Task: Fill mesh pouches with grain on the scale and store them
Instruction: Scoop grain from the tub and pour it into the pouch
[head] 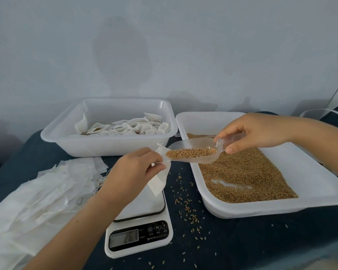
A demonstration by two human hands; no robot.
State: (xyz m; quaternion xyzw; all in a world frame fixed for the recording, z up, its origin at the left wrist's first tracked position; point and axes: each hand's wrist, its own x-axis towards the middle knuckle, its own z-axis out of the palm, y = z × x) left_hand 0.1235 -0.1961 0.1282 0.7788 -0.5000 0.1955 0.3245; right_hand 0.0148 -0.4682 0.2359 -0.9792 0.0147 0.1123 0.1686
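Two hands work over a bench covered in dark blue cloth. At far left lies a loose heap of empty pouches [43,191], thin, white and flat, with drawstrings showing. Behind it stands a white plastic tub [109,141] holding pouches that appear already filled and tied. The left hand [133,172] pinches the mouth of one mesh pouch [158,182] between thumb and fingers; the grip is closed on the fabric, and the pouch hangs limp over the platform of the scale [141,221], its lower corner at or just above the white plate. The display shows a reading, too faint to confirm.

The clear plastic scoop [195,151] lies with its long axis running left to right, its open lip touching or just inside the pouch mouth and its handle to the right. It carries a shallow bed of brown grain [191,153]. The right hand [261,131] holds the handle, fingers curled round it. The pour therefore runs leftward from scoop to pouch; the left hand is the nearer to the pouch.

At right a shallow white tray [310,184] holds the bulk grain. Stray kernels [185,207] lie scattered on the cloth between scale and tray.
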